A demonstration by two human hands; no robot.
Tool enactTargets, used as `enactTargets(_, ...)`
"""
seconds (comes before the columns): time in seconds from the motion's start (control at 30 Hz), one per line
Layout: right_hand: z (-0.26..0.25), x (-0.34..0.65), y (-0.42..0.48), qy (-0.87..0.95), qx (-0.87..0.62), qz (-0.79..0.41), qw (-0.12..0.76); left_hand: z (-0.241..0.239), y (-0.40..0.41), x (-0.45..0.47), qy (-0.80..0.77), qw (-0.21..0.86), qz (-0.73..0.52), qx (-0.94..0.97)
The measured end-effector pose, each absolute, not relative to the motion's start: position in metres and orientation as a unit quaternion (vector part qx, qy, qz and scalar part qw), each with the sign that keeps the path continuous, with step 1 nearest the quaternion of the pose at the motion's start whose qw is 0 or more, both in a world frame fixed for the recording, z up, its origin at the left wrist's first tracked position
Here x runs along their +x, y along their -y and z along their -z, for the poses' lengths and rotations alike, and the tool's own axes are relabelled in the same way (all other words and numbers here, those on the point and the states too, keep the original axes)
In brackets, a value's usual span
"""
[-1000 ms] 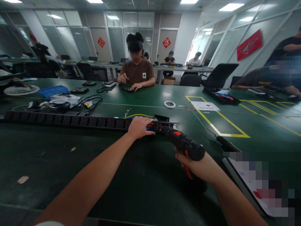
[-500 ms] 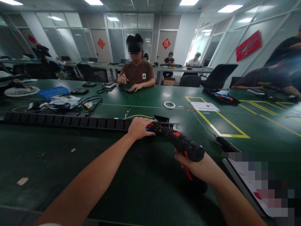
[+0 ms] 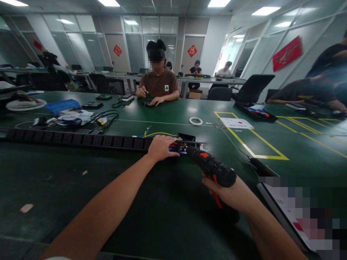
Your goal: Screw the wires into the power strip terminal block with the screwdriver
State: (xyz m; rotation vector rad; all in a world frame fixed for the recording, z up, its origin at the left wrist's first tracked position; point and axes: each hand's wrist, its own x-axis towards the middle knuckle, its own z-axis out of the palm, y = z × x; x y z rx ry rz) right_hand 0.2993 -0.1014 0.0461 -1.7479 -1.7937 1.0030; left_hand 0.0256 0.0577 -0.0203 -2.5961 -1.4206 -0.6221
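A long black power strip (image 3: 88,139) with a row of sockets lies across the green table. My left hand (image 3: 160,147) grips it near its right end, fingers over the top and thumb along the near side. Red and blue wires show beside the thumb, and yellow and blue wires (image 3: 159,134) stick out behind. My right hand (image 3: 217,187) is closed round the handle of a black and orange cordless drill (image 3: 213,164). The drill's nose points at the strip's open end (image 3: 183,146), where metal parts are lit; its bit tip cannot be made out.
A white tape roll (image 3: 195,121) lies beyond the strip. To the right are a screwdriver-like tool (image 3: 260,167), a white-topped tablet-like slab (image 3: 284,213) and a paper sheet (image 3: 236,122). A blue basket (image 3: 63,106) and black cables (image 3: 108,117) sit back left. A person (image 3: 158,85) works opposite.
The inside of the strip's open end is now brightly lit. Both hands, the drill and the strip hold nearly the same places; the whole view has shifted very slightly.
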Motion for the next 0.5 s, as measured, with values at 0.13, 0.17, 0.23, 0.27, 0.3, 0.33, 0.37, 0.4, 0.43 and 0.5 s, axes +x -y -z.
enactTargets(0.13,-0.0451,0.2991,0.1013,0.647,-0.636,-0.361,0.217,0.0194,-0.0574,0.0258,0.467,0.059,0.206,-0.858)
enactTargets(0.17,-0.0449,0.2992,0.1013,0.646,-0.636,-0.362,0.216,0.0193,-0.0573,0.0259,0.467,0.059,0.206,-0.858)
enactTargets(0.23,-0.0446,0.2996,0.1014,0.643,-0.638,-0.363,0.219,0.0194,-0.0573,0.0261,0.468,0.059,0.206,-0.857)
enactTargets(0.27,-0.0446,0.2997,0.1014,0.641,-0.639,-0.364,0.221,0.0196,-0.0574,0.0261,0.469,0.058,0.205,-0.857)
enactTargets(0.3,-0.0447,0.2997,0.1014,0.638,-0.639,-0.366,0.225,0.0198,-0.0576,0.0261,0.469,0.057,0.205,-0.857)
enactTargets(0.33,-0.0449,0.2996,0.1014,0.636,-0.639,-0.368,0.227,0.0202,-0.0579,0.026,0.47,0.056,0.205,-0.857)
enactTargets(0.37,-0.0451,0.2994,0.1013,0.634,-0.64,-0.369,0.23,0.0205,-0.0582,0.026,0.469,0.055,0.206,-0.857)
enactTargets(0.4,-0.0452,0.2991,0.1011,0.632,-0.641,-0.37,0.231,0.0208,-0.0585,0.0259,0.468,0.055,0.207,-0.857)
enactTargets(0.43,-0.0452,0.2988,0.1008,0.63,-0.641,-0.372,0.231,0.0211,-0.0588,0.0258,0.467,0.056,0.208,-0.858)
enactTargets(0.5,-0.045,0.2982,0.1003,0.629,-0.641,-0.373,0.232,0.0214,-0.0591,0.0257,0.465,0.059,0.21,-0.858)
